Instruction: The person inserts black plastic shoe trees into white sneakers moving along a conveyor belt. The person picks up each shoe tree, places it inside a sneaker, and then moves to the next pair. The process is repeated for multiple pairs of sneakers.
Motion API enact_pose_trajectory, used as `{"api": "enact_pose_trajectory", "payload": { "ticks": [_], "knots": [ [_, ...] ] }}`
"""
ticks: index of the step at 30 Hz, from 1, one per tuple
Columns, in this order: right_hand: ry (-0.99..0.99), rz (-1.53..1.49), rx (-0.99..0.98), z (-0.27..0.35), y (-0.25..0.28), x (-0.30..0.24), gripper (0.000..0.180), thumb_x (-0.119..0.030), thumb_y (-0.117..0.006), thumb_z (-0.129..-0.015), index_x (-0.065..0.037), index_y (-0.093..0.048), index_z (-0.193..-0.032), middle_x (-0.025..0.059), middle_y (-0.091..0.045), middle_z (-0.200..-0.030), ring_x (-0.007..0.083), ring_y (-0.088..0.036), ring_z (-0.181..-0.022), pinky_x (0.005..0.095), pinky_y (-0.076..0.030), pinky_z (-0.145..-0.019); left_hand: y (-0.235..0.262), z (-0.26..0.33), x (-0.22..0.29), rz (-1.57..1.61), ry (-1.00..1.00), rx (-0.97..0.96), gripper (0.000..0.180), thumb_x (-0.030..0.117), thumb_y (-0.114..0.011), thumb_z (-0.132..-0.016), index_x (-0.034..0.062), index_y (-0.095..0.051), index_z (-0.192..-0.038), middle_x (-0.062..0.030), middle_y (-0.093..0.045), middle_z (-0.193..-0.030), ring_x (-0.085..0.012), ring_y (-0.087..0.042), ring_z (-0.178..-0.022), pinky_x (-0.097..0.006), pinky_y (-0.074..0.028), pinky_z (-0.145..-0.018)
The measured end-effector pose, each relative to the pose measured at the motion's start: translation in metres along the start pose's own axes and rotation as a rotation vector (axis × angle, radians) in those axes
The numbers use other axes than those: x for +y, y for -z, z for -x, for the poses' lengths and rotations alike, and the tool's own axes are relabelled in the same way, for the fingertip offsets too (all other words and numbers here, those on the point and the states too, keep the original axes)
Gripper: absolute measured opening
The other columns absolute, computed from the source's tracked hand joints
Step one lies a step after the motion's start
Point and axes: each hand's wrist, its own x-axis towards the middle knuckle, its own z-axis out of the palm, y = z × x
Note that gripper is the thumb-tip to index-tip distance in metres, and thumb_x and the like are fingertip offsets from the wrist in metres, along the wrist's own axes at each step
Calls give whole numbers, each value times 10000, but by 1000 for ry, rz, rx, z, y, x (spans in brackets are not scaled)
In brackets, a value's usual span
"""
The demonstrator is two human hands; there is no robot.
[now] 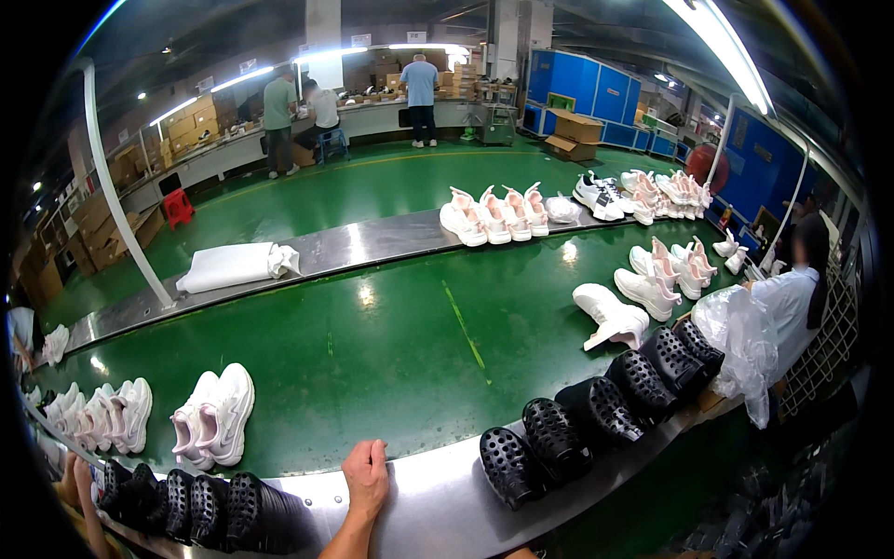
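Observation:
My left hand (366, 475) is curled into a fist and rests on the metal ledge (419, 503) beside the green belt, with nothing visible in it. At the lower edge a sliver of skin (521, 553) shows, probably my right hand or arm; its fingers are hidden. To the left of the fist, a pair of white sneakers (214, 419) with pink lining stands on the belt. Black perforated clog-like shoes line the ledge on both sides: one group (209, 508) at the left, another group (559, 438) at the right.
A metal strip (345, 247) beyond the belt (372, 345) carries white shoes (494, 214) and a white wrapped bundle (237, 267). More white sneakers (647, 289) stand at the right, near a person (792, 298) and clear plastic bags (736, 335). Other people work at far benches.

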Motion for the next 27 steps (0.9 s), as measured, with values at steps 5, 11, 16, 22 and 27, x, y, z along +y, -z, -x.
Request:
{"api": "enact_pose_trajectory", "payload": {
  "ticks": [5, 11, 16, 22, 27],
  "knots": [
    [9, 3, -5, -2, -3, -1, 448, -374, -521, -1004, 0, -689, -1183, 236, -682, -1213, 395, -621, -1188, 503, -495, -999, 1, 1, 0, 3, 10, 2, 233, 170, -603, -1002, -27, -692, -916, -170, -672, -802, -285, -634, -713, -371, -498, -681],
    [22, 6, -2, -2, -4, 0, 444, -370, -522, -1005, 0, -689, -1184, 235, -682, -1213, 393, -623, -1187, 501, -496, -998, -2, 2, -1, 31, 20, 0, 235, 174, -602, -1003, -27, -691, -922, -170, -667, -802, -284, -631, -713, -371, -495, -681],
    [41, 11, 1, -1, -5, -3, 440, -366, -522, -1006, 0, -689, -1185, 234, -683, -1212, 391, -624, -1186, 499, -497, -997, -1, 2, 1, 32, 20, 8, 225, 166, -609, -994, -29, -686, -913, -170, -667, -800, -290, -628, -716, -373, -495, -685],
    [51, 20, -5, 3, -6, -3, 436, -362, -523, -1007, -1, -689, -1185, 233, -684, -1211, 389, -625, -1186, 497, -498, -997, -9, -1, -1, -28, -41, 15, 202, 163, -624, -975, -1, -687, -875, -154, -634, -768, -324, -601, -689, -407, -477, -658],
    [58, 37, -16, 6, -9, -6, 433, -359, -523, -1008, -1, -689, -1186, 232, -684, -1210, 387, -626, -1185, 495, -499, -996, -5, 1, 2, -16, -35, 34, 209, 182, -630, -979, 5, -682, -880, -160, -653, -797, -333, -616, -714, -415, -488, -676]
  ]
}}
